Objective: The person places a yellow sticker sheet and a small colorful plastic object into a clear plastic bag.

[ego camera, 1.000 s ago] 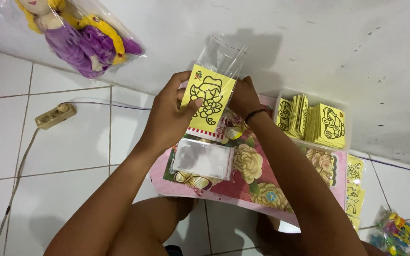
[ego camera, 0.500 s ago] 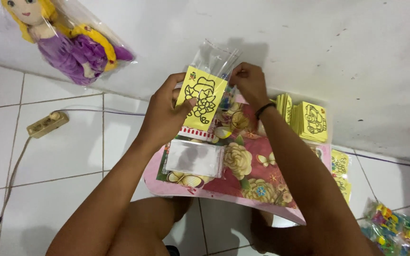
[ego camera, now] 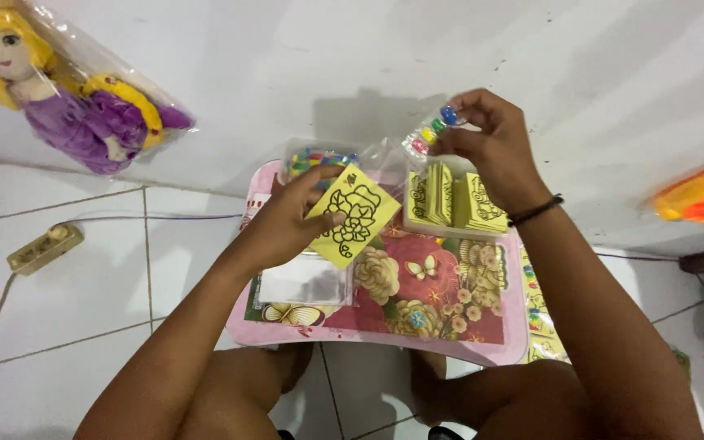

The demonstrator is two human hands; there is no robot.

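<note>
Head view: left hand (ego camera: 291, 220) pinches a yellow outline-picture card (ego camera: 354, 216) above the pink flowered bench (ego camera: 417, 293). Right hand (ego camera: 490, 143) pinches a clear packet of coloured beads (ego camera: 432, 130); its lower end blurs into crumpled plastic.

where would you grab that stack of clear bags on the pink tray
Take the clear bags by their left edge, coming from the left. They lie flat on the pink tray, so a pinch has to slide under an edge. The left hand with the yellow card hangs over their top right; the left edge is open.
</note>
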